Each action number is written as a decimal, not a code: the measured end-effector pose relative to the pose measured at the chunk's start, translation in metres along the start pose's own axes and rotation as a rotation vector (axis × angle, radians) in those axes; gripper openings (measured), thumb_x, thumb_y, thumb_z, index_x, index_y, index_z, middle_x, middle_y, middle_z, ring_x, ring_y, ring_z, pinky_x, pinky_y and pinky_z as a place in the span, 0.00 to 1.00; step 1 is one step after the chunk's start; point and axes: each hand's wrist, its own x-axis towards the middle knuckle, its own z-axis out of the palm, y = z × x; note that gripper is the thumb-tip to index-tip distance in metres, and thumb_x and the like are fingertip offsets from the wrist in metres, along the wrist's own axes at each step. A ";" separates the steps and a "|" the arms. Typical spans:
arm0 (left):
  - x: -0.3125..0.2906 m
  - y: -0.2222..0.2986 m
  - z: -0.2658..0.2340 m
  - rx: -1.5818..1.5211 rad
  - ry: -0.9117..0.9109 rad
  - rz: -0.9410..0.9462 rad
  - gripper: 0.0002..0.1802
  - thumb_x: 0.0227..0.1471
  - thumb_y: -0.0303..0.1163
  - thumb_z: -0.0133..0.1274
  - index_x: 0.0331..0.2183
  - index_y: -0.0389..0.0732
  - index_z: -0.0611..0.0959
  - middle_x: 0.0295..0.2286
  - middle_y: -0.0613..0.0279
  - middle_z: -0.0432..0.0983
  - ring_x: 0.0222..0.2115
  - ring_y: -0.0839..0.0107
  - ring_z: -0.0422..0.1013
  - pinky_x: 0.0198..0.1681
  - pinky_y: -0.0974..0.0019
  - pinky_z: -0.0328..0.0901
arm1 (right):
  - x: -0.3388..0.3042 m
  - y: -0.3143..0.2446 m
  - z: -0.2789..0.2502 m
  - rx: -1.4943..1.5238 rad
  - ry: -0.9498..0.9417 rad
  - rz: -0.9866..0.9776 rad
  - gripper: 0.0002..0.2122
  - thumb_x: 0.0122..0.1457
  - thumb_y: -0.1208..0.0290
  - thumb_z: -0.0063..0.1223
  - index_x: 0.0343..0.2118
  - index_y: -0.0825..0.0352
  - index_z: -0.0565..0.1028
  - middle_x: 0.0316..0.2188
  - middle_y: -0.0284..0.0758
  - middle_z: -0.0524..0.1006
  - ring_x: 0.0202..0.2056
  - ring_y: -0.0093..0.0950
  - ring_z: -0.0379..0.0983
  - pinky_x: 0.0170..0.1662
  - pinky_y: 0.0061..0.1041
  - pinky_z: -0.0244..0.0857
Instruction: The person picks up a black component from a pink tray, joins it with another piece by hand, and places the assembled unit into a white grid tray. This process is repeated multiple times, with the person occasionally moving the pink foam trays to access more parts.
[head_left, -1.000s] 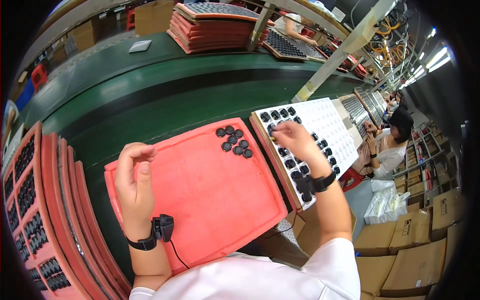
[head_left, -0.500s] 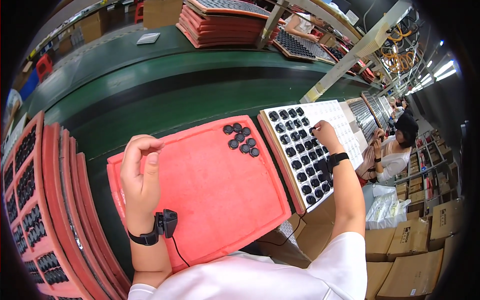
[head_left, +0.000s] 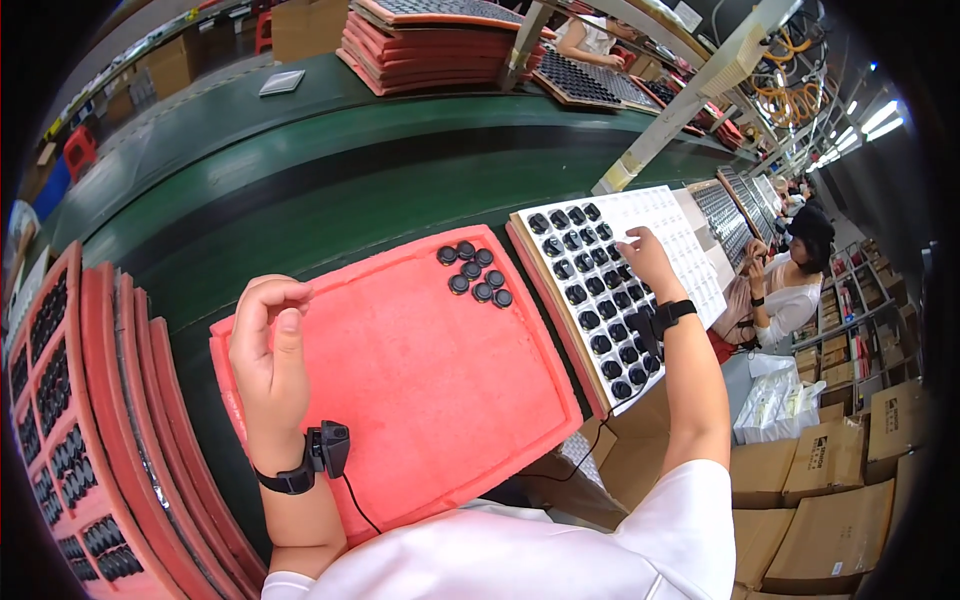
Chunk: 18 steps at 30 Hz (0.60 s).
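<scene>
A shallow pink foam tray (head_left: 430,400) lies in front of the person, with eight black round parts (head_left: 471,270) clustered inside its far right corner. Just to its right sits a white plastic cell tray (head_left: 672,228); more black pieces (head_left: 576,294) fill the cells of its left side in rows, while white cells show over the rest.

The right hand (head_left: 650,262) is over this tray, thumb and fingers narrowed at the edge of the filled cells; whether they pinch a part I cannot tell. The left hand (head_left: 268,355) is above the pink tray's left side, fingers curved and spread wide from the thumb.

At far left, a compartmented foam tray (head_left: 92,440) holding black parts leans on edge against similar pink trays (head_left: 160,450).
</scene>
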 end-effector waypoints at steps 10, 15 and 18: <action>-0.015 0.022 0.024 -0.063 -0.107 0.055 0.04 0.50 0.23 0.49 0.31 0.34 0.73 0.29 0.61 0.69 0.31 0.75 0.66 0.37 0.73 0.62 | -0.160 -0.104 -0.076 0.415 -0.168 -0.313 0.12 0.54 0.76 0.51 0.42 0.68 0.70 0.28 0.29 0.71 0.24 0.12 0.63 0.26 0.14 0.58; -0.017 0.039 0.040 -0.078 -0.151 0.139 0.04 0.48 0.19 0.51 0.29 0.34 0.74 0.29 0.62 0.69 0.29 0.77 0.66 0.34 0.76 0.62 | -0.226 -0.079 -0.090 0.443 -0.490 -0.498 0.12 0.53 0.77 0.51 0.42 0.69 0.70 0.26 0.29 0.73 0.26 0.14 0.67 0.28 0.15 0.61; -0.009 0.052 0.046 -0.084 -0.172 0.116 0.03 0.48 0.18 0.51 0.29 0.34 0.74 0.29 0.63 0.69 0.29 0.78 0.65 0.33 0.77 0.61 | -0.257 -0.048 -0.083 0.454 -0.559 -0.393 0.11 0.54 0.77 0.51 0.41 0.69 0.70 0.25 0.30 0.74 0.28 0.16 0.69 0.29 0.17 0.63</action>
